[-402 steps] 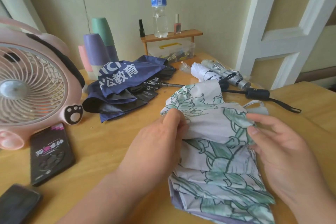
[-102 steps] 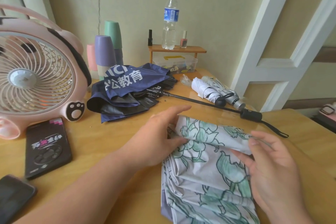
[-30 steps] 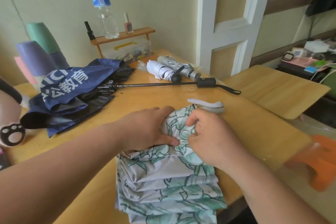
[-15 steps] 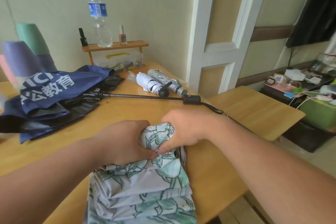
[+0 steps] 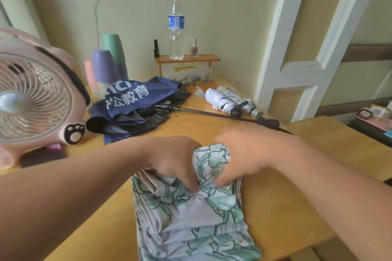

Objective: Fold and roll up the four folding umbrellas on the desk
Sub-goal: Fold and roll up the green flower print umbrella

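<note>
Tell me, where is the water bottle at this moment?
Head view, back centre: the bottle stands on the small wooden shelf, between a black vial and a pink nail polish.

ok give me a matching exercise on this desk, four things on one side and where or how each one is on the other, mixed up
Things:
1. floral umbrella
2. navy umbrella
3. water bottle
4. pink fan

Places or states:
a. standing upright on the small wooden shelf
b. gripped at its far end by the left hand and right hand
c. at the left side of the desk
d. lying loose and unrolled, shaft extended

Pairs: 1-b, 2-d, 3-a, 4-c
</note>
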A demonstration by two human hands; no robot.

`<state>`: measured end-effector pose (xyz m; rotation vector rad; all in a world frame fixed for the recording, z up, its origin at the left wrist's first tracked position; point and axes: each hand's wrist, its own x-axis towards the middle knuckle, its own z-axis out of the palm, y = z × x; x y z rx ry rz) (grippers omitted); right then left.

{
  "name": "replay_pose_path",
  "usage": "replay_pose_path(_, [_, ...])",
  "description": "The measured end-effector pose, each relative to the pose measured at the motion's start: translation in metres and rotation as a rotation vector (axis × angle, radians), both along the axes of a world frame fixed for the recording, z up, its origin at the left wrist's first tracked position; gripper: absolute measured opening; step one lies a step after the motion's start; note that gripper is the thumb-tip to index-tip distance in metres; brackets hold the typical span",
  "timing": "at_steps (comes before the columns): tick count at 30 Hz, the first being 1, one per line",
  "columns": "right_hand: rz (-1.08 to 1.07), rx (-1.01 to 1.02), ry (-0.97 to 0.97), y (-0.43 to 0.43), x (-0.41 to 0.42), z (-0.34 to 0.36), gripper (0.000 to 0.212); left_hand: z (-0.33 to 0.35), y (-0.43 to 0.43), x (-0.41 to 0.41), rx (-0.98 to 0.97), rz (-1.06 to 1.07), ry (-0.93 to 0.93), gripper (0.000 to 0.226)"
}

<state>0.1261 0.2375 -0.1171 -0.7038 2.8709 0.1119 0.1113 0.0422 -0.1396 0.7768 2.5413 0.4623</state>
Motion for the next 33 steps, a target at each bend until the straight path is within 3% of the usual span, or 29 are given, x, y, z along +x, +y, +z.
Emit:
replay_pose_path(7, [0.087, -0.040, -0.298, -0.025, -0.008, 0.026, 0.030, 0.023, -0.014, 0.009, -0.016, 0.006, -0.097, 0.040])
replay_pose_path(13, [-0.032, -0.206, -0.565, -0.017, -0.015, 0.051, 0.026, 0.040, -0.027, 0.022, -0.070, 0.042, -0.091, 0.045])
replay_pose_path(16, [-0.039, -0.162, -0.505, -0.027, -0.006, 0.048, 0.038, 0.039, -0.035, 0.023, -0.069, 0.094, -0.121, 0.041])
replay_pose_path(20, [0.120, 0.055, -0.117, -0.058, 0.015, 0.042, 0.068, 0.037, -0.043, 0.024, 0.054, 0.214, -0.437, 0.040])
replay_pose_path(22, [0.211, 0.032, -0.032, -0.070, 0.020, 0.037, 0.062, 0.035, -0.046, 0.021, 0.088, 0.179, -0.611, 0.054])
replay_pose_path(25, [0.189, 0.009, -0.135, -0.075, 0.014, 0.036, 0.045, 0.041, -0.048, 0.020, 0.043, 0.166, -0.744, 0.059])
replay_pose_path(27, [0.133, 0.038, -0.215, -0.070, 0.003, 0.038, 0.047, 0.050, -0.041, 0.023, -0.093, 0.101, -0.509, 0.054])
replay_pose_path(30, [0.049, -0.028, -0.349, -0.060, -0.009, 0.040, 0.066, 0.056, -0.022, 0.037, -0.352, 0.076, 0.202, 0.053])
replay_pose_path(31, [0.040, -0.058, -0.395, -0.058, -0.012, 0.039, 0.070, 0.054, -0.018, 0.041, -0.394, 0.083, 0.329, 0.050])
replay_pose_path(33, [0.027, -0.098, -0.469, -0.058, -0.013, 0.037, 0.068, 0.048, -0.014, 0.045, -0.429, 0.099, 0.414, 0.041])
